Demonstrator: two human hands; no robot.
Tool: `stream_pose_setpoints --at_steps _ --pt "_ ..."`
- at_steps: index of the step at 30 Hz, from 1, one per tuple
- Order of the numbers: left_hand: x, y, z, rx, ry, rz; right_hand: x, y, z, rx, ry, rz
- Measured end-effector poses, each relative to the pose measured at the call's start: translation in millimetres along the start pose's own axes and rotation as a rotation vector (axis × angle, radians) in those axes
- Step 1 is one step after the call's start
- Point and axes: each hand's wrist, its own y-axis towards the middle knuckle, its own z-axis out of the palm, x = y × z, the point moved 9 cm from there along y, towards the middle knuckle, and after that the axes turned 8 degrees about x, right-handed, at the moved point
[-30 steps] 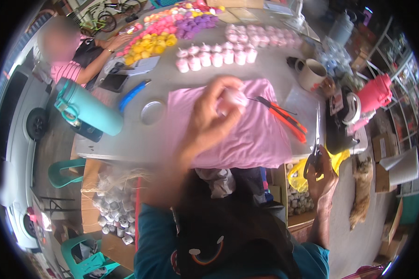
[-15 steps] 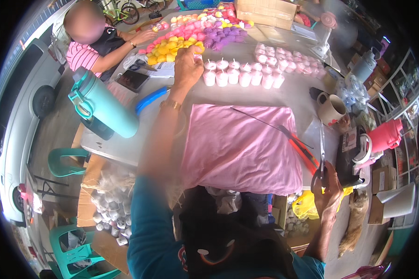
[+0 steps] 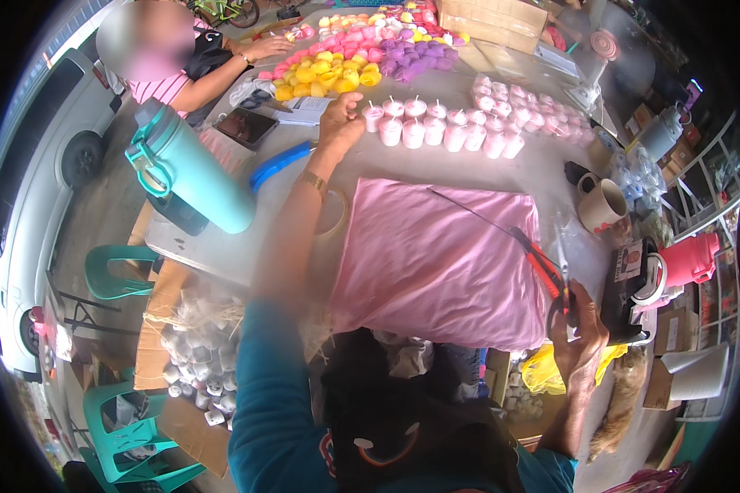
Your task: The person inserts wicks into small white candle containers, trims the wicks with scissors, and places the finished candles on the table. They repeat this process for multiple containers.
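My left hand (image 3: 342, 130) reaches over the table, just left of two rows of small pink candles (image 3: 412, 131) with white wicks. Its fingers are loosely bent and parted, with nothing seen between them, close beside the leftmost candle (image 3: 372, 117). At the table's near right edge, my right hand (image 3: 579, 330) is closed round the dark handles of a pair of scissors (image 3: 562, 264), blades pointing away from me. Between my arms lies a folded pink cloth (image 3: 436, 263). On its right side rests a red-and-black-handled tool (image 3: 538, 264) with a long thin dark shaft.
Yellow (image 3: 325, 76), pink and purple (image 3: 419, 59) wrapped pieces lie at the back, near a co-worker's hand (image 3: 270, 47). More pink candles (image 3: 534, 111) stand right. A teal bottle (image 3: 193, 172) and a tape roll (image 3: 334, 212) are left; a mug (image 3: 602, 205) and pink tumbler (image 3: 689, 260) right.
My left hand has loosened and drawn back from the row, and a candle at the row's left end now shows. My right hand keeps the scissors. The whole view has shifted slightly.
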Motion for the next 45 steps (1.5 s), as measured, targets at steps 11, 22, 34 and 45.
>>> stream_pose_setpoints --at_steps 11,22,34,45 --pt "-28.0 -7.3 9.2 -0.071 0.311 0.179 89.5 16.5 50.4 0.208 -0.064 -0.332" --pt "-90.4 -215.7 -182.0 -0.168 0.102 0.137 125.7 64.5 117.6 0.158 -0.203 -0.493" --pt "76.7 -448.7 -356.3 -0.037 1.098 -0.885 118.4 50.7 107.7 0.091 -0.255 -0.609" --pt "161.2 -565.4 -364.5 0.070 1.050 -1.229 96.7 50.0 100.9 0.171 -0.196 -0.519"
